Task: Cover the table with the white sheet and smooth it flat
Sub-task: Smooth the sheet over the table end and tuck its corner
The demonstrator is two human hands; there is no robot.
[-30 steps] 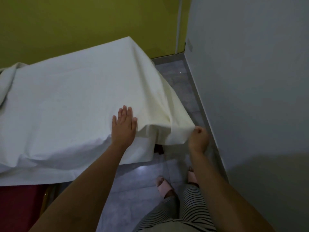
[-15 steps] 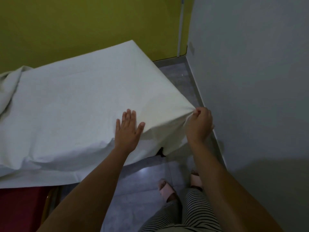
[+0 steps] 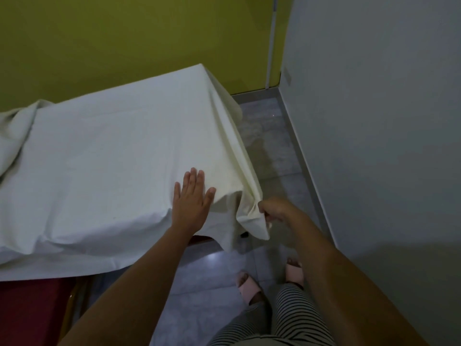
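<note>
- The table [image 3: 199, 239] itself is almost wholly hidden from you: only a dark sliver of its edge shows under the cloth near the front corner, with what may be a leg or foot in the shadow just beside it, too dim to tell
- At the far left the white sheet [image 3: 112, 158] runs out of the frame in a bunched, folded heap, so you cannot see how far it reaches there
- Your right hand [image 3: 275, 208] is clenched on the hanging corner of the sheet, just off the table's near right corner; the fingertips are buried in the gathered cloth
- Your left hand [image 3: 192, 201] lies flat and spread, palm down, on the sheet close to that same corner, gripping nothing
- The sheet covers the whole visible tabletop; the broad middle lies smooth, with soft ridges along the near edge where it drapes over
- Down the right side it hangs in long folds that converge on your right fist, and its lower tip dangles free above the grey tiled floor [image 3: 274, 151]
- A dark red surface [image 3: 30, 310] shows below the sheet's near hem at lower left, partly cut off
</note>
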